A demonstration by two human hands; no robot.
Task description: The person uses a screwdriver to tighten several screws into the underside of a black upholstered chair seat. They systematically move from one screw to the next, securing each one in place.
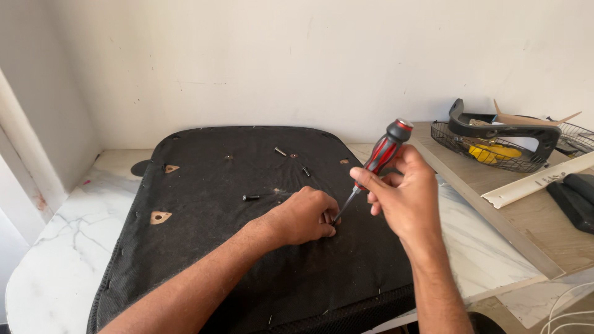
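Note:
A black fabric-covered seat base lies upside down on a white marble top. My right hand grips a red and black screwdriver, tilted, its tip down at the seat near my left fingers. My left hand rests on the seat with its fingers pinched around something small at the screwdriver tip; what it pinches is hidden. Three loose dark bolts lie on the seat behind my hands.
Triangular holes show wood through the seat's fabric at the left. At the right, a wooden board carries a black wire basket, a black chair armrest across it, a white strip and black pads. White cables lie bottom right.

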